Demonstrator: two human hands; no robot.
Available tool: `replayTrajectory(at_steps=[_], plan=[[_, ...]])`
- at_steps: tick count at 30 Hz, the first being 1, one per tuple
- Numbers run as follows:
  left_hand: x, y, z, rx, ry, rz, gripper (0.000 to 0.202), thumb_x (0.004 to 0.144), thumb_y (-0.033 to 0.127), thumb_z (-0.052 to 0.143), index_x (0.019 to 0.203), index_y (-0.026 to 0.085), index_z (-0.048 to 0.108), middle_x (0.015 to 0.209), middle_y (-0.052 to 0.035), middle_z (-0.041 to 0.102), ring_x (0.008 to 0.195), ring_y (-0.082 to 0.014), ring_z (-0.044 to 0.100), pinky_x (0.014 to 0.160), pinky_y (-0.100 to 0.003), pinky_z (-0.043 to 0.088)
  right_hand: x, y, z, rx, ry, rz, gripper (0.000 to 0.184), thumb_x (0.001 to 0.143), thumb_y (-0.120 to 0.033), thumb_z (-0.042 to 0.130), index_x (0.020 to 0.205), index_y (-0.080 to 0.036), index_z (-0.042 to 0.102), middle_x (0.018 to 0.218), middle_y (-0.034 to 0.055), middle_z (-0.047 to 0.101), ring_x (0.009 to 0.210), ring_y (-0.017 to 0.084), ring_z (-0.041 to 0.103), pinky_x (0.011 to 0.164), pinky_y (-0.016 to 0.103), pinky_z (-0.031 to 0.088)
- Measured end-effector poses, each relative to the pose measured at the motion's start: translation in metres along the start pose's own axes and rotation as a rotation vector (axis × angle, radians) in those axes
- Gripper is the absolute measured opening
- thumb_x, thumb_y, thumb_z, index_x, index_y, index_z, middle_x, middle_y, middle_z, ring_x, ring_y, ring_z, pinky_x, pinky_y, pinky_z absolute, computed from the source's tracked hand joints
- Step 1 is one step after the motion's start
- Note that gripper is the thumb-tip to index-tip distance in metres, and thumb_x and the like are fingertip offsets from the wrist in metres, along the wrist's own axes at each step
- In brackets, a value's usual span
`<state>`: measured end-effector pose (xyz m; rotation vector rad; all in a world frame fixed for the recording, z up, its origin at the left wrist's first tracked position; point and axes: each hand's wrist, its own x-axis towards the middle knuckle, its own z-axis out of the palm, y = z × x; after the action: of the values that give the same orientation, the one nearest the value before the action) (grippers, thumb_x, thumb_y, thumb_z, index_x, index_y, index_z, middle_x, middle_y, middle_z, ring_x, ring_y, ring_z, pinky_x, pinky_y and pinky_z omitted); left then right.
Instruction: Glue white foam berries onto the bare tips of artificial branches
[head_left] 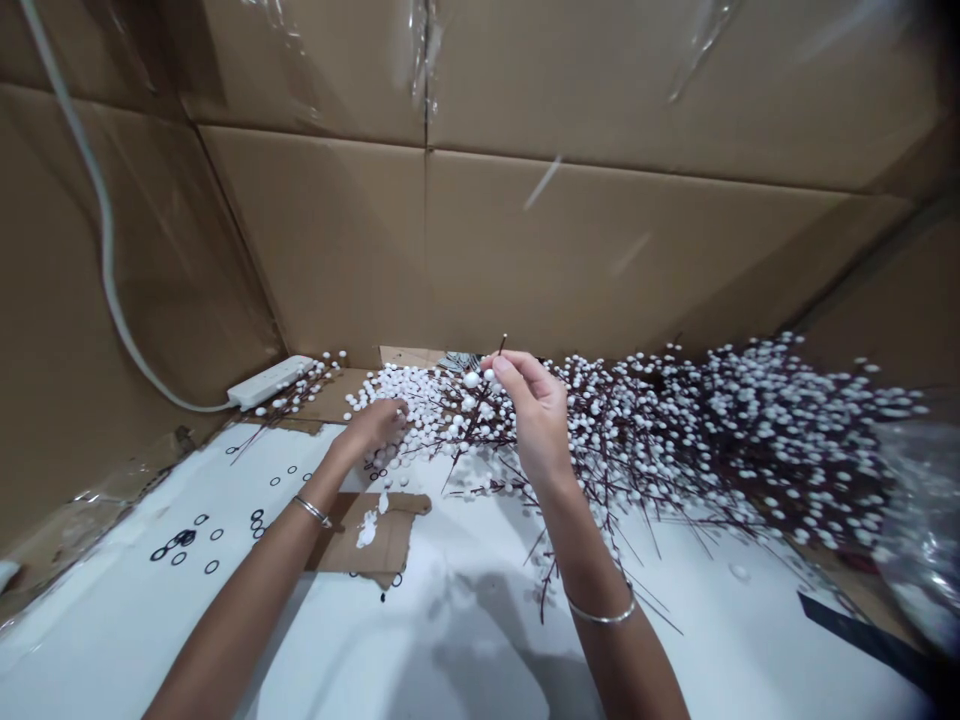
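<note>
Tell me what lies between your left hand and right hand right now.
In the head view, white-berried twigs fill the stretch between the left hand and the right hand.

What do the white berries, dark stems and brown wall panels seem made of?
The white berries look like matte foam or plastic: evenly round. The dark stems seem plastic-coated wire or real twig, hard to tell; thin, reddish-brown. The brown wall panels look like cardboard, with creased flap seams.

Room to pass along the worktop's near edge; in the way, berry branches across the back, a cardboard scrap mid-worktop, a power strip at the back left corner.
</note>
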<state>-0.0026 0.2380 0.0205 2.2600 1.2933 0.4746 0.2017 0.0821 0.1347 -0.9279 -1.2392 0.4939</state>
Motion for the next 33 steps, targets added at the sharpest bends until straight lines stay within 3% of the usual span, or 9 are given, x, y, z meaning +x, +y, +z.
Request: replayTrajectory(at_steps=[4, 9, 12, 16, 27, 33], plan=[[-0.011, 0.025, -0.037, -0.184, 0.064, 0.143, 0.029, 0.087, 0.04, 0.055, 0.104, 0.019, 0.067, 0.107, -0.008, 0.07, 0.096, -0.0195, 0.065, 0.083, -0.03, 0.048, -0.001, 0.002, 0.005, 0.039, -0.081, 0.032, 0.02, 0.092, -0.035, 0.054, 0.084, -0.024, 0.068, 0.088, 0.0006, 0.067, 0.087, 0.015, 0.06, 0.084, 0.031, 0.045], [-0.039, 0.075, -0.063, -0.746, 0.313, 0.221, 0.032, 0.076, 0.039, 0.075, 0.1, 0.017, 0.071, 0.093, -0.0078, 0.074, 0.087, -0.0188, 0.068, 0.08, -0.03, 0.053, -0.009, 0.007, 0.022, 0.115, -0.211, 0.051, 0.025, 0.092, -0.034, 0.051, 0.074, -0.022, 0.062, 0.087, 0.0008, 0.068, 0.089, 0.016, 0.06, 0.089, 0.032, 0.044], [-0.051, 0.098, -0.062, -0.954, 0.35, 0.26, 0.026, 0.076, 0.034, 0.077, 0.096, 0.018, 0.072, 0.087, -0.0054, 0.074, 0.084, -0.016, 0.069, 0.077, -0.026, 0.053, -0.015, 0.01, 0.03, 0.123, -0.262, 0.023, 0.027, 0.093, -0.034, 0.051, 0.07, -0.022, 0.058, 0.088, 0.0013, 0.068, 0.091, 0.016, 0.06, 0.093, 0.034, 0.043], [-0.057, 0.113, -0.054, -1.112, 0.332, 0.244, 0.024, 0.073, 0.032, 0.08, 0.091, 0.018, 0.072, 0.09, -0.0052, 0.074, 0.085, -0.0153, 0.069, 0.077, -0.025, 0.054, -0.018, 0.015, 0.035, 0.127, -0.284, -0.013, 0.024, 0.092, -0.033, 0.051, 0.07, -0.022, 0.056, 0.095, 0.0026, 0.068, 0.099, 0.017, 0.06, 0.096, 0.036, 0.043], [-0.058, 0.117, -0.046, -1.177, 0.285, 0.238, 0.026, 0.073, 0.031, 0.081, 0.093, 0.018, 0.073, 0.089, -0.0043, 0.075, 0.078, -0.0123, 0.069, 0.076, -0.023, 0.055, -0.019, 0.02, 0.034, 0.091, -0.249, -0.061, 0.025, 0.093, -0.034, 0.049, 0.071, -0.021, 0.05, 0.1, 0.0053, 0.065, 0.101, 0.019, 0.059, 0.094, 0.035, 0.043], [-0.06, 0.12, -0.045, -1.182, 0.286, 0.246, 0.025, 0.073, 0.031, 0.081, 0.092, 0.018, 0.073, 0.09, -0.0042, 0.075, 0.082, -0.0135, 0.07, 0.079, -0.024, 0.056, -0.018, 0.021, 0.035, 0.085, -0.225, -0.05, 0.025, 0.092, -0.033, 0.05, 0.07, -0.021, 0.048, 0.096, 0.005, 0.064, 0.098, 0.019, 0.058, 0.091, 0.034, 0.044]])
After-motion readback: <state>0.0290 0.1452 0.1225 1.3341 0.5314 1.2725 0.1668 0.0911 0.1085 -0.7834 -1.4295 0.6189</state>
